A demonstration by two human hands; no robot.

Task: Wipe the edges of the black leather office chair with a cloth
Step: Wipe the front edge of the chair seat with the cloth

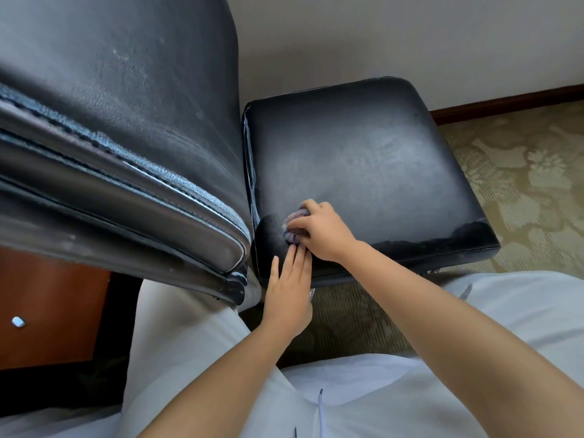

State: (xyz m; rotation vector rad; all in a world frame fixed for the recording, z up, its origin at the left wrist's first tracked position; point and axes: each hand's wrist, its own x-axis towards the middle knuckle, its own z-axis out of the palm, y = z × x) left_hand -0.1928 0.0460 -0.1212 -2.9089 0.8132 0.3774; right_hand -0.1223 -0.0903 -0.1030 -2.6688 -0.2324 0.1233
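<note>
Patterned green carpet [521, 172] runs to a dark wooden skirting board [512, 102] under a pale wall [379, 36] at the far side. From the head camera, the black leather chair's backrest [120, 99] fills the left and is cut off at the top and left edges; its worn, flaking piping [164, 184] crosses the near side. To its right lies the seat cushion [363, 165], dusty grey in the middle and scuffed along its near right edge.

At the cushion's near left corner the right hand [322, 232] clenches round a bunched cloth [295, 224] — mostly hidden under the fingers, perhaps grey-lilac — pressed on the leather. Just beside it the left hand [289, 289] lies released, fingers straight, tips touching the cushion's near edge.

Whatever holds the cushion up is hidden. A reddish wooden cabinet [47, 305] with a small metal knob [18, 321] stands at the near left — partly behind the backrest. White clothing [395, 390] fills the near foreground.
</note>
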